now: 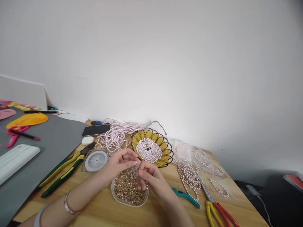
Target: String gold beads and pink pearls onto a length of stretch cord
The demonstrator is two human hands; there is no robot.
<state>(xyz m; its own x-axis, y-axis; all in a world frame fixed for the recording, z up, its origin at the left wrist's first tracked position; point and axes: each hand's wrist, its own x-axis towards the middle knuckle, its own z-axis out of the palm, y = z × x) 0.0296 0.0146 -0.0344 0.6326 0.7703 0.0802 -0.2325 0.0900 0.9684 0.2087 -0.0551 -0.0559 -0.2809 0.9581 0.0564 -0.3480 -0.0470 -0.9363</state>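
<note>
Over a clear plastic tub (115,196) of small gold beads (129,186) with a few silvery ones, my two hands come close together. My left hand (120,162) is closed in a pinch, with a small pale bead (136,162) showing at its fingertips. Thumb and index finger of my right hand (150,176) are pressed together too; what they hold is too small to make out. Just behind the hands stands a black wire basket (170,154) with a yellow woven inside, holding loose pale pink beads (149,150).
Left: green-yellow pliers (63,170), a spool (96,160) in a clear case, a phone (96,130), a white earbud case (87,140). Pink bead strands (113,135) lie behind. Right: more bead strands (189,178), teal-handled tool (187,197), red-and-yellow-handled scissors (213,205), bagged beads (203,157).
</note>
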